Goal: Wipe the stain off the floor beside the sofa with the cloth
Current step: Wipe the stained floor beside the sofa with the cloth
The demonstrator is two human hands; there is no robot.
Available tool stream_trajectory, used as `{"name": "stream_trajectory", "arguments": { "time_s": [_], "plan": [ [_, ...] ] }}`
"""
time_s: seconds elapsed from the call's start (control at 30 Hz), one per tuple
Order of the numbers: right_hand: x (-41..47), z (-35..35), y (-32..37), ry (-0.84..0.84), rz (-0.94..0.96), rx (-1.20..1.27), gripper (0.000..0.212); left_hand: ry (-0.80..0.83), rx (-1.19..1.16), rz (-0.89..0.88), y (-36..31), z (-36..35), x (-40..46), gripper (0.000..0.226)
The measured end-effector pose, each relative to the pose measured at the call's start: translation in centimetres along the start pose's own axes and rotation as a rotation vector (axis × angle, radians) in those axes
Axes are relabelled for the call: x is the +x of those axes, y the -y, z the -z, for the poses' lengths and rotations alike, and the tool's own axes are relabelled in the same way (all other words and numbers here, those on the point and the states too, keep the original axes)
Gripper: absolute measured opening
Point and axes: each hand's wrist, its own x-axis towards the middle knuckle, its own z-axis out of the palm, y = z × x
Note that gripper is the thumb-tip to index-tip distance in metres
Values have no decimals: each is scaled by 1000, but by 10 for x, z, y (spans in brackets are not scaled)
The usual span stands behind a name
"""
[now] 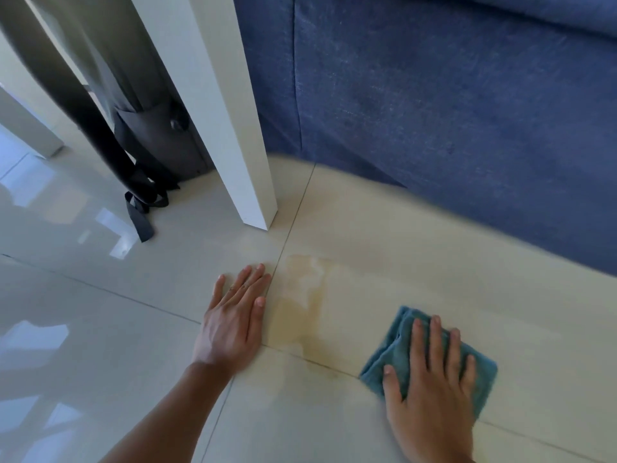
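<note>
A pale yellowish stain (302,302) spreads over the glossy tiled floor (100,329), just in front of the blue sofa (450,111). A folded teal cloth (394,355) lies flat on the floor to the right of the stain. My right hand (430,379) presses down on the cloth with fingers spread over it. My left hand (233,315) rests flat on the tile at the stain's left edge, fingers together, holding nothing.
A white table leg (240,128) stands on the floor beyond my left hand, close to the sofa's corner. Behind it leans a dark grey bag (157,138) with a strap (140,218) trailing on the tiles. A second white leg (26,125) is at far left.
</note>
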Motion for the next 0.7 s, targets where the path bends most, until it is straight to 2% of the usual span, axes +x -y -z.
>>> {"name": "stream_trajectory", "arguments": {
  "time_s": [0.1,0.17,0.27,0.33,0.43,0.5,0.63,0.7],
  "plan": [
    [-25,-3,48,83,109,39,84,-13,-7,3,-2,0,2,54],
    [-2,-4,59,101,220,36,85,-9,-5,-3,-3,0,1,55],
    [38,0,53,109,47,35,85,31,-4,-7,-2,1,1,58],
    [21,-1,53,86,-16,62,85,93,5,-29,-1,3,0,61],
    [-16,1,67,124,165,84,84,149,80,-75,9,11,-13,62],
    [3,-2,70,122,275,88,84,146,156,-55,16,15,-30,64],
    [69,1,63,71,170,82,81,135,196,21,22,13,-42,67],
    [95,6,61,117,198,42,83,152,205,18,21,11,-40,68]
  ]
}}
